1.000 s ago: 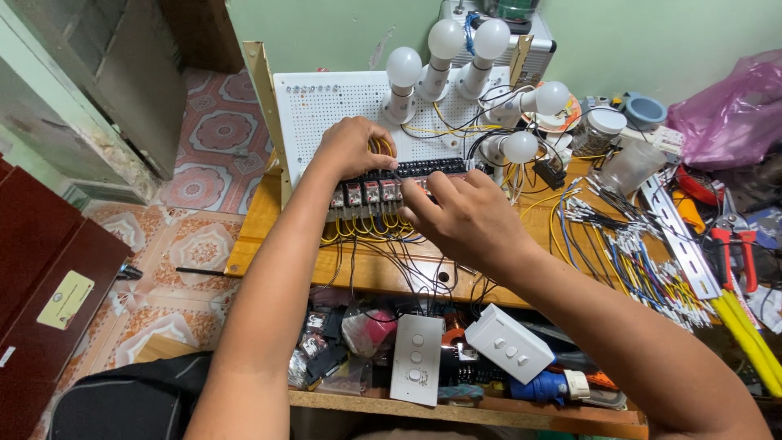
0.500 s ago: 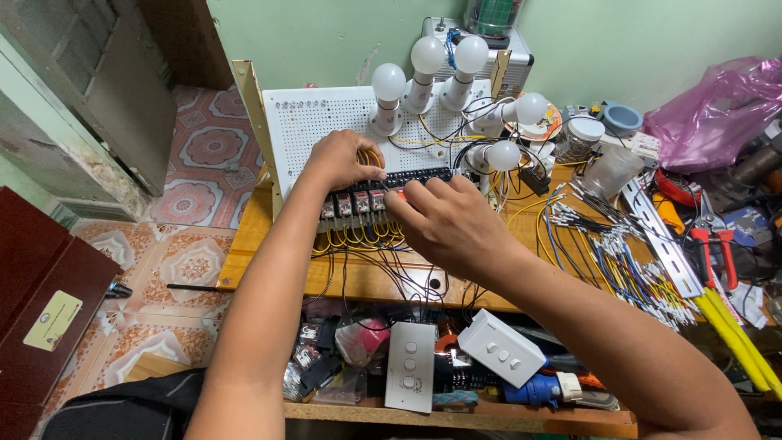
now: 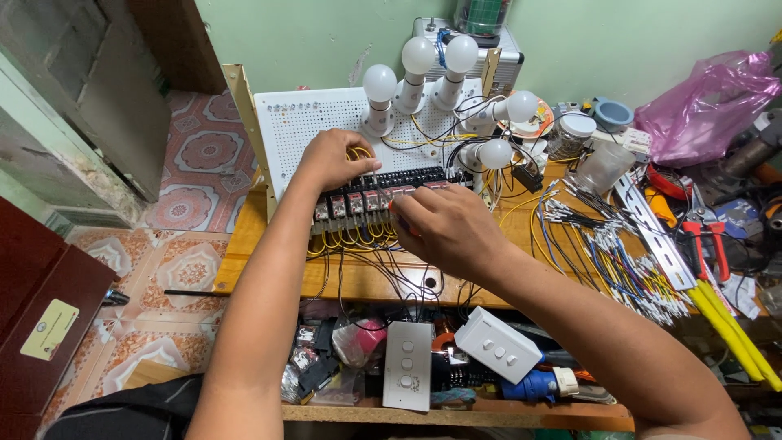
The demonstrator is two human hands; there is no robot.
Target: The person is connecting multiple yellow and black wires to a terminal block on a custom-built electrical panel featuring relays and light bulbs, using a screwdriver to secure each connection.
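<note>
A white perforated board (image 3: 301,122) leans at the back of a wooden bench (image 3: 261,253), carrying several white bulbs (image 3: 380,81) in holders. Along its lower edge runs a black terminal strip (image 3: 411,175) above a row of small relays (image 3: 358,202), with yellow and black wires (image 3: 342,240) looping below. My left hand (image 3: 334,159) lies over the left end of the relay row, fingers pressed on it. My right hand (image 3: 444,228) sits just right of it, fingers closed around a small red-tipped tool (image 3: 393,212) that is mostly hidden.
A spread of loose cut wires (image 3: 619,261) lies at the right beside a metal rail (image 3: 652,228), red-handled pliers (image 3: 705,244) and a yellow-handled tool (image 3: 733,334). Two white wall switches (image 3: 407,363) (image 3: 498,346) lie on the lower shelf. A pink bag (image 3: 709,106) sits far right.
The view has drifted a little. Both hands stay at the relay row; my right hand has edged slightly lower and closer to the relays.
</note>
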